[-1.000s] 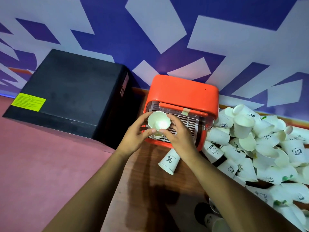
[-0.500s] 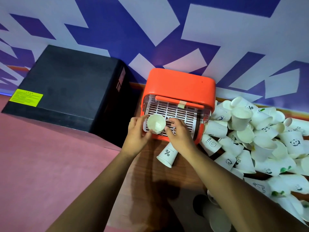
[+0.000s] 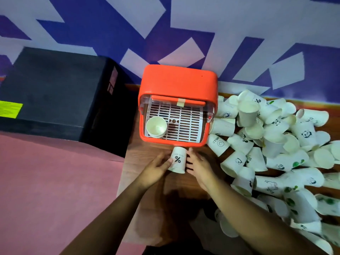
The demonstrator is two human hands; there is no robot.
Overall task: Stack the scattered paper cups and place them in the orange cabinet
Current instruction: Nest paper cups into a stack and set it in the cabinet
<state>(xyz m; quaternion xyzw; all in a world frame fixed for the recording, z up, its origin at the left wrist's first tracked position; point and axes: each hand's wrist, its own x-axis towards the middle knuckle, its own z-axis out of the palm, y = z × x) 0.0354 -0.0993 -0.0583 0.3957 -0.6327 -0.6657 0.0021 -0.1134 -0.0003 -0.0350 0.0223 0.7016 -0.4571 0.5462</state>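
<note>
Our left hand [image 3: 156, 167] and right hand [image 3: 198, 166] press relaxed fingers against a white paper cup [image 3: 177, 160] printed with black %, base toward the orange cabinet [image 3: 178, 80].

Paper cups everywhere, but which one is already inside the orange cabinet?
The plain cup standing mouth-up on the white rack's left side inside the orange cabinet; all others lie outside on the table.

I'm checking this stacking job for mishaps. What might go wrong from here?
The % cup is only touched from each side by the left hand and right hand, so it may slip. The right forearm lies close to the loose cup pile and may scatter it.
</note>
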